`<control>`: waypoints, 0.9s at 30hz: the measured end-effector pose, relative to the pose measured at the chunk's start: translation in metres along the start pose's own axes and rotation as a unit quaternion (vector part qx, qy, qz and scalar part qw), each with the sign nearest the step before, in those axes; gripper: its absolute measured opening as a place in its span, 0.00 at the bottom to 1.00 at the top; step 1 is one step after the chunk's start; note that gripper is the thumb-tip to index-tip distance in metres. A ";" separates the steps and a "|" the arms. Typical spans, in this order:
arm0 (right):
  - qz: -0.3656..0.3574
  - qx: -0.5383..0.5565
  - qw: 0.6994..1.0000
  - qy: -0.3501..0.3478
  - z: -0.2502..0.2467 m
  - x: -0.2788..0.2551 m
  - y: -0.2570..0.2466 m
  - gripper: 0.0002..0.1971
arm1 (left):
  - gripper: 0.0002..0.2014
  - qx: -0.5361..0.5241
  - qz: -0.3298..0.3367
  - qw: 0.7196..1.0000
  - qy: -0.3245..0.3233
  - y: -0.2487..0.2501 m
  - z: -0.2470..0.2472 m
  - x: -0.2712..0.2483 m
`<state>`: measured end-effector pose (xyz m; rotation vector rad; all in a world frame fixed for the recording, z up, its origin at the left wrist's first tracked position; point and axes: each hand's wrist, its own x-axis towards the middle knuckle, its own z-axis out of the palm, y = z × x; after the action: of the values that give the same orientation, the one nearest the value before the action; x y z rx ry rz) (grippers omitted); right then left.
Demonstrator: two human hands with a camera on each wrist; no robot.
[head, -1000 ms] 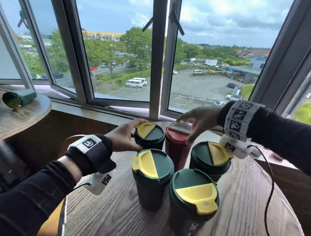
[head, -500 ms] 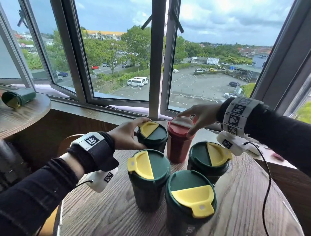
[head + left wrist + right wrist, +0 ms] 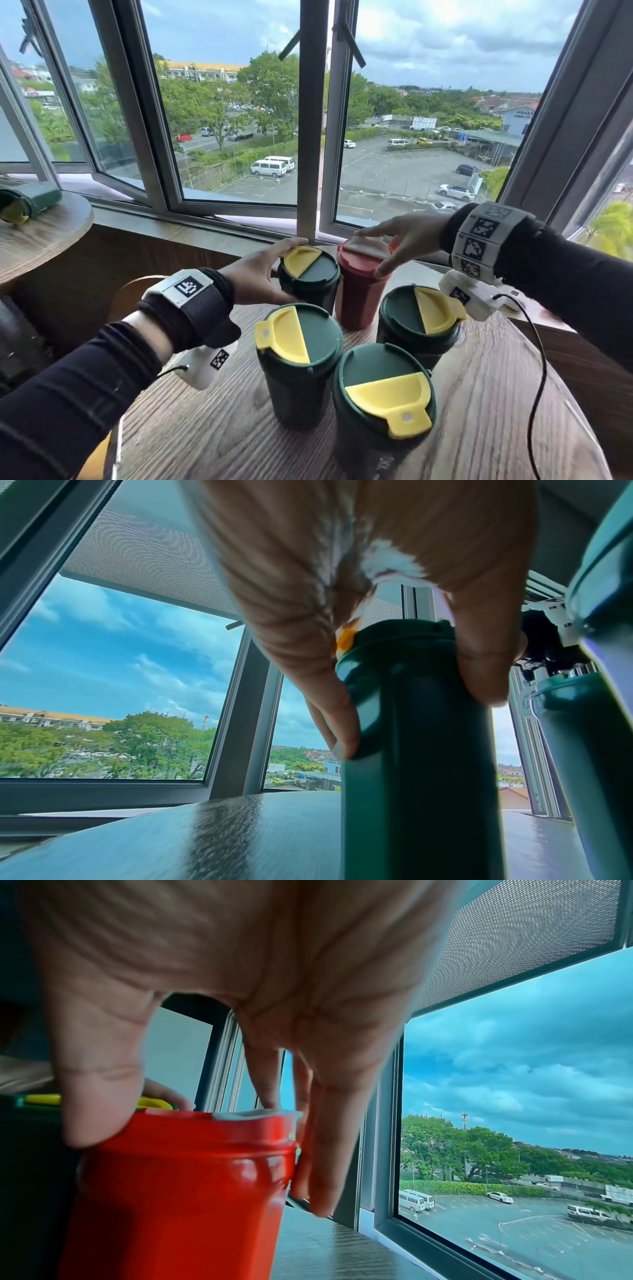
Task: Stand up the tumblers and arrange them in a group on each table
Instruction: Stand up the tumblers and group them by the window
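Several tumblers stand upright in a tight group on the round wooden table (image 3: 479,411). My left hand (image 3: 263,274) grips the lid rim of the far-left green tumbler (image 3: 310,277) (image 3: 411,750), thumb and fingers curled round it. My right hand (image 3: 394,240) grips the top of the red tumbler (image 3: 359,294) (image 3: 181,1191), thumb on its near side and fingers on its far side. Three more green tumblers with yellow flaps stand nearer: one at the left (image 3: 301,363), one at the right (image 3: 418,322), one at the front (image 3: 383,404).
A second round table (image 3: 44,233) stands at the far left with a green tumbler (image 3: 29,204) lying on its side. A window sill and open window frames (image 3: 310,137) run just behind the group. A cable (image 3: 537,359) hangs from my right wrist over the table.
The group looks slightly closer in view. Both hands keep their hold on the far green and red tumblers, which stand pressed near each other.
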<state>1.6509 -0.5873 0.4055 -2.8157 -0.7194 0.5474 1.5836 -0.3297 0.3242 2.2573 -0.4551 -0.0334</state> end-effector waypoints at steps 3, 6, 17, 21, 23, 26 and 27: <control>-0.005 0.008 1.000 0.007 0.004 -0.005 0.002 0.44 | 0.50 -0.010 -0.004 1.000 0.001 -0.001 -0.001 -0.002; -0.011 -0.003 1.000 0.008 0.008 -0.011 0.004 0.45 | 0.52 -0.017 -0.014 1.000 -0.008 -0.003 -0.001 -0.005; -0.056 0.015 0.998 0.033 0.018 -0.038 0.008 0.41 | 0.49 0.019 -0.007 0.999 0.037 0.004 0.000 -0.021; -0.080 0.063 0.994 0.044 0.024 -0.062 0.012 0.41 | 0.39 -0.003 0.003 0.998 0.059 0.012 -0.001 -0.037; -0.089 0.099 0.990 0.045 0.027 -0.074 0.017 0.41 | 0.36 -0.046 -0.005 0.996 0.070 0.017 -0.002 -0.049; -0.071 0.146 0.986 0.028 0.032 -0.088 0.029 0.48 | 0.27 -0.121 -0.009 0.989 0.083 0.023 -0.002 -0.064; -0.062 0.154 0.986 0.018 0.034 -0.090 0.032 0.50 | 0.27 -0.138 -0.002 0.988 0.073 0.026 -0.001 -0.069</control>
<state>1.5771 -0.6565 0.3932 -2.4708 -0.7281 0.5327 1.5112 -0.3213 0.3357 1.9723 -0.3436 0.0637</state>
